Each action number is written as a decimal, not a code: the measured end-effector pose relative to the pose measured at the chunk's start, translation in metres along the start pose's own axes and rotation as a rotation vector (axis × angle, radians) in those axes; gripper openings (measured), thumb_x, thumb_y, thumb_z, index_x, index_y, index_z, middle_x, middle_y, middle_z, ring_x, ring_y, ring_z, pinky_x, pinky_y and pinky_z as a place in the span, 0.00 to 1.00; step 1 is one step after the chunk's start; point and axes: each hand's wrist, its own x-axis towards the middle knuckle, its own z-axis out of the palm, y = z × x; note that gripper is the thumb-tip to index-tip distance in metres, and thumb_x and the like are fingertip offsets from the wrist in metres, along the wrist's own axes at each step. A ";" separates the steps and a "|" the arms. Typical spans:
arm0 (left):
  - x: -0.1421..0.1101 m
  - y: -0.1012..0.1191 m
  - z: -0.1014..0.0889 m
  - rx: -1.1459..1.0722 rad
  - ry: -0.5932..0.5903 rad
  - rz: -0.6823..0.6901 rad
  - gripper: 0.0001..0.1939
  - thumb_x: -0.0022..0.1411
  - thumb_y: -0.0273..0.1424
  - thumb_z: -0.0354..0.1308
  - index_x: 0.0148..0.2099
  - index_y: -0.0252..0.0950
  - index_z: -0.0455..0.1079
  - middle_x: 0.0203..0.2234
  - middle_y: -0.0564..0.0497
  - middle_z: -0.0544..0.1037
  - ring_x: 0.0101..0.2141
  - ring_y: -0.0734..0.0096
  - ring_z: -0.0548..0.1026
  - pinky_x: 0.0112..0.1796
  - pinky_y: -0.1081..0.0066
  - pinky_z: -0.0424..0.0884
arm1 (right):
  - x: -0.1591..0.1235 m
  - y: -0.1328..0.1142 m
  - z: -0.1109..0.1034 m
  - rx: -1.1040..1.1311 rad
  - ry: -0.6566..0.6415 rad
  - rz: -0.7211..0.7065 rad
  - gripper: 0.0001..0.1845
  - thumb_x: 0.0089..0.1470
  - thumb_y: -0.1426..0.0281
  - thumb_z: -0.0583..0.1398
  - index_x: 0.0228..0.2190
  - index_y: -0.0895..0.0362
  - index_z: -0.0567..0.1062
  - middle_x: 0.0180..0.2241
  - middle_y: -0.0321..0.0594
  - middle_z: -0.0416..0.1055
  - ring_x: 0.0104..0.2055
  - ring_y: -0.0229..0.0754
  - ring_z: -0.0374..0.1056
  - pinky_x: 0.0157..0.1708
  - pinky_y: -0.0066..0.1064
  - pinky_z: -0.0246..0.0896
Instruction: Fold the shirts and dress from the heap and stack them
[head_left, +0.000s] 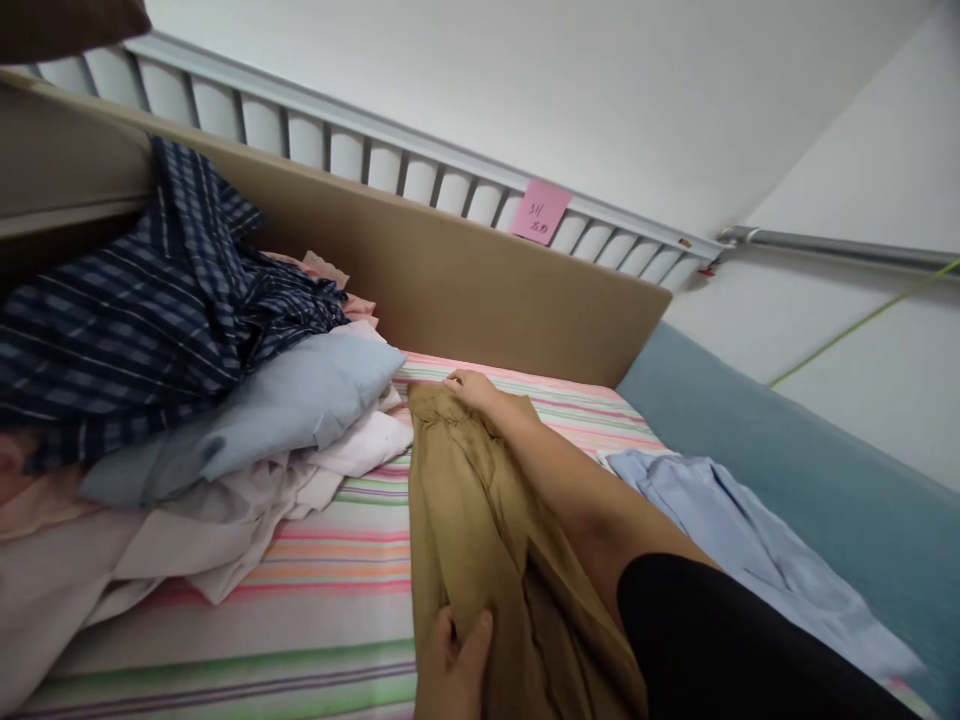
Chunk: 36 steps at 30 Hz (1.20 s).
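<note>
An olive-brown garment [457, 480] with a gathered waistband lies lengthwise on the striped sheet [337, 590]; whether it is trousers or a skirt I cannot tell. At the far end, the fingers of my right hand [472, 388] are closed on the waistband. Lower down, near the bottom of the view, my left hand [454, 665] pinches the garment's left edge between thumb and fingers. My right forearm, in a black sleeve, covers part of the cloth's right side.
On the left, a navy plaid garment [202, 290] and a pale blue pillow-like item [300, 390] top a pile of white cloth [247, 530]. Light blue clothing [720, 530] lies at right. Behind stand a brown board [465, 280] and a white rail with a pink note [541, 210].
</note>
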 end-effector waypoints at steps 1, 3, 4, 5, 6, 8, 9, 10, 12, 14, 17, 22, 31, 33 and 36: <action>-0.001 0.000 0.001 0.006 0.008 0.002 0.21 0.42 0.45 0.63 0.36 0.36 0.72 0.37 0.42 0.79 0.44 0.54 0.74 0.47 0.63 0.68 | -0.003 0.004 0.003 0.018 -0.005 0.001 0.21 0.58 0.59 0.50 0.46 0.57 0.73 0.48 0.43 0.71 0.48 0.41 0.66 0.48 0.27 0.56; -0.002 0.000 0.002 0.043 0.026 0.032 0.19 0.40 0.44 0.64 0.33 0.36 0.72 0.33 0.43 0.79 0.40 0.55 0.75 0.44 0.64 0.69 | -0.009 0.010 0.008 0.046 -0.016 0.013 0.22 0.56 0.57 0.52 0.47 0.56 0.72 0.49 0.43 0.71 0.48 0.40 0.67 0.48 0.26 0.57; -0.003 0.000 0.002 0.071 0.034 0.051 0.18 0.40 0.43 0.63 0.32 0.36 0.72 0.32 0.43 0.79 0.39 0.55 0.75 0.44 0.64 0.68 | -0.011 0.013 0.011 0.055 -0.020 0.031 0.24 0.54 0.57 0.55 0.48 0.56 0.71 0.49 0.43 0.70 0.48 0.41 0.67 0.47 0.27 0.57; -0.003 0.000 0.001 0.101 0.052 0.069 0.17 0.40 0.43 0.63 0.31 0.36 0.72 0.31 0.44 0.79 0.39 0.55 0.75 0.44 0.64 0.68 | -0.013 0.014 0.016 0.060 -0.019 0.058 0.26 0.52 0.57 0.57 0.49 0.56 0.71 0.50 0.45 0.70 0.49 0.43 0.67 0.47 0.28 0.58; -0.003 -0.001 0.001 0.126 0.071 0.084 0.16 0.41 0.42 0.63 0.30 0.37 0.72 0.30 0.44 0.78 0.38 0.56 0.75 0.44 0.64 0.67 | -0.014 0.015 0.021 0.063 -0.016 0.093 0.27 0.50 0.57 0.58 0.49 0.58 0.70 0.49 0.47 0.70 0.49 0.45 0.67 0.47 0.29 0.59; -0.003 -0.001 0.001 0.148 0.092 0.102 0.15 0.42 0.43 0.61 0.28 0.37 0.72 0.29 0.45 0.78 0.37 0.56 0.74 0.44 0.65 0.67 | -0.015 0.015 0.032 0.068 -0.004 0.170 0.27 0.48 0.59 0.60 0.48 0.60 0.71 0.47 0.50 0.71 0.47 0.49 0.68 0.45 0.33 0.60; -0.003 -0.002 0.002 0.152 0.092 0.104 0.15 0.43 0.44 0.60 0.28 0.37 0.71 0.28 0.46 0.78 0.36 0.57 0.74 0.43 0.65 0.68 | -0.014 0.014 0.036 0.072 0.005 0.203 0.25 0.48 0.61 0.60 0.47 0.60 0.72 0.46 0.51 0.72 0.47 0.50 0.69 0.45 0.33 0.61; -0.003 -0.002 0.002 0.157 0.090 0.105 0.16 0.44 0.46 0.59 0.26 0.38 0.71 0.27 0.46 0.77 0.35 0.57 0.74 0.42 0.65 0.68 | -0.014 0.013 0.039 0.078 0.014 0.229 0.23 0.48 0.64 0.60 0.46 0.60 0.73 0.45 0.50 0.73 0.46 0.50 0.69 0.44 0.33 0.61; -0.004 -0.003 0.003 0.184 0.099 0.116 0.16 0.46 0.47 0.57 0.24 0.38 0.69 0.25 0.47 0.76 0.34 0.58 0.73 0.41 0.66 0.68 | -0.013 0.013 0.042 0.089 0.045 0.253 0.20 0.49 0.70 0.58 0.46 0.58 0.73 0.45 0.47 0.73 0.46 0.47 0.69 0.44 0.32 0.61; -0.005 -0.004 0.002 0.221 0.134 0.140 0.16 0.47 0.46 0.57 0.23 0.39 0.68 0.25 0.47 0.76 0.36 0.58 0.73 0.43 0.66 0.67 | -0.013 0.015 0.039 0.098 0.091 0.241 0.20 0.51 0.73 0.55 0.48 0.56 0.71 0.47 0.45 0.72 0.48 0.44 0.68 0.45 0.31 0.60; -0.003 -0.004 -0.001 0.257 0.163 0.137 0.15 0.49 0.45 0.56 0.27 0.38 0.69 0.29 0.46 0.77 0.39 0.56 0.73 0.47 0.64 0.65 | -0.014 0.023 0.032 0.099 0.142 0.192 0.21 0.53 0.74 0.53 0.50 0.55 0.68 0.50 0.42 0.69 0.51 0.42 0.65 0.49 0.30 0.57; -0.002 0.006 -0.005 0.210 0.120 0.056 0.16 0.45 0.45 0.60 0.30 0.37 0.70 0.30 0.45 0.78 0.41 0.55 0.74 0.45 0.62 0.67 | -0.044 0.016 0.026 0.087 0.124 0.167 0.27 0.51 0.69 0.58 0.54 0.57 0.65 0.54 0.50 0.64 0.55 0.49 0.60 0.54 0.40 0.53; -0.038 0.034 0.009 0.026 -0.041 -0.028 0.21 0.42 0.36 0.66 0.39 0.36 0.65 0.31 0.46 0.79 0.32 0.63 0.77 0.35 0.65 0.71 | -0.282 0.056 0.002 0.349 0.198 -0.071 0.21 0.51 0.66 0.56 0.47 0.54 0.71 0.55 0.46 0.64 0.58 0.48 0.58 0.57 0.45 0.51; -0.051 0.034 0.002 0.065 0.015 -0.016 0.25 0.41 0.36 0.67 0.42 0.36 0.64 0.29 0.49 0.78 0.30 0.65 0.77 0.30 0.69 0.71 | -0.350 0.095 0.006 0.507 0.241 0.181 0.19 0.47 0.65 0.58 0.42 0.54 0.74 0.48 0.46 0.70 0.53 0.50 0.64 0.54 0.45 0.57; -0.073 0.025 -0.019 0.113 0.126 0.087 0.31 0.40 0.37 0.67 0.47 0.36 0.62 0.29 0.50 0.77 0.28 0.68 0.76 0.29 0.70 0.71 | -0.444 0.136 0.023 0.840 0.246 0.637 0.16 0.43 0.62 0.60 0.36 0.55 0.75 0.38 0.48 0.75 0.43 0.52 0.71 0.45 0.44 0.66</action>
